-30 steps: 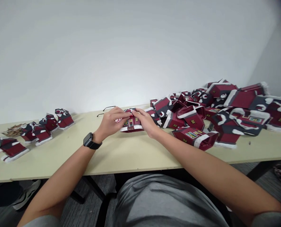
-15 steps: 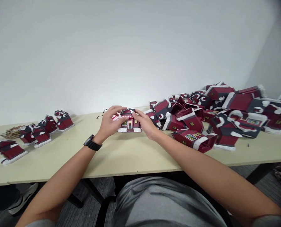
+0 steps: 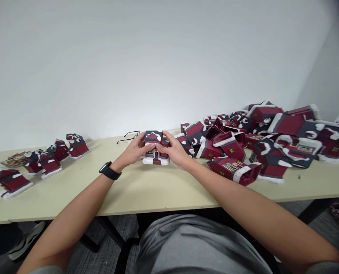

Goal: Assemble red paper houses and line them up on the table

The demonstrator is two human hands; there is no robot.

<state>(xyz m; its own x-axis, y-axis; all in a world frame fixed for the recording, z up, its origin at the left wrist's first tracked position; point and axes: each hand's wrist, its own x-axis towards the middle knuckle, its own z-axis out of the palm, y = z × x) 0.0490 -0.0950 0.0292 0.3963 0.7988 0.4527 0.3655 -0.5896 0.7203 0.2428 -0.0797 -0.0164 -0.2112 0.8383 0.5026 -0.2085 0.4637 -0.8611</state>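
Note:
A small dark red house with a grey, white-patched roof [image 3: 153, 136] is held between both hands, its door side facing me and its white base at the bottom. My left hand [image 3: 135, 150] grips its left side, thumb across the front. On the right side, my right hand [image 3: 173, 150] grips it the same way, the two thumbs nearly meeting on the front. Both hands are closed on the house. Whether its base touches the table cannot be made out.
A large heap of similar red houses [image 3: 232, 146] covers the table's right side. Several more houses [image 3: 50, 163] stand at the left, near brown scraps [image 3: 15, 159]. Black-framed glasses [image 3: 129, 137] lie behind my left hand. The pale table [image 3: 158, 194] meets the wall behind.
The house has tilted, showing more of its roof. My left hand has moved down its side, the thumbs have come together on the front, and the red-and-white striped part is now out of sight.

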